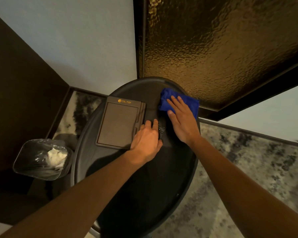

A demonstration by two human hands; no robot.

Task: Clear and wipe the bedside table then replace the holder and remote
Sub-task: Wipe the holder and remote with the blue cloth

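Though crumpled, vivid blue cloth (179,100).

The only marking is on the holder (120,121), the flat dark tray lying on the worktop (144,177). Along its far edge, above the recessed panel, a round gold emblem sits at the left of a short line of small gold characters, with what looks like a finer line of print beneath. The emblem shows as a disc crossed by pale bands. The characters are too small and blurred to read, and the script cannot be told. Nothing else in view carries any text, number or sign.
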